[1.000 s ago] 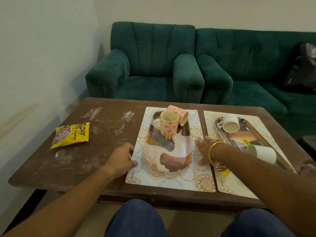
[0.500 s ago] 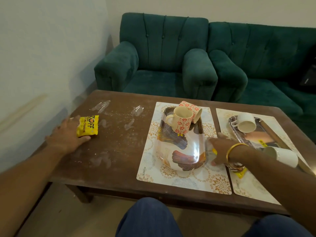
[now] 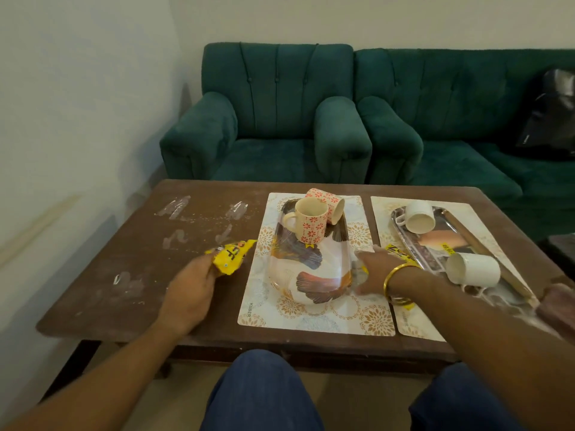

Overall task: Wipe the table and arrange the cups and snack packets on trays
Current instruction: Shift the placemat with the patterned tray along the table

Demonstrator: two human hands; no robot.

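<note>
My left hand (image 3: 189, 287) grips the yellow snack packet (image 3: 231, 256) just left of the patterned tray (image 3: 298, 262). My right hand (image 3: 375, 270) rests, fingers relaxed, against the tray's right edge; two flowered cups (image 3: 309, 227) sit at its far end.

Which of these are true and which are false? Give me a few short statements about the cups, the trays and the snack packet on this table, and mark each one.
1. The left hand holds the yellow snack packet. True.
2. Both patterned cups stand upright. False: one floral cup stands upright on the patterned tray; the other floral cup lies on its side behind it.
3. The far white cup and the near white cup both lie on their sides on the steel tray. True.
4. The tabletop's left part is wiped clean. False: white smears show on the table.
</note>
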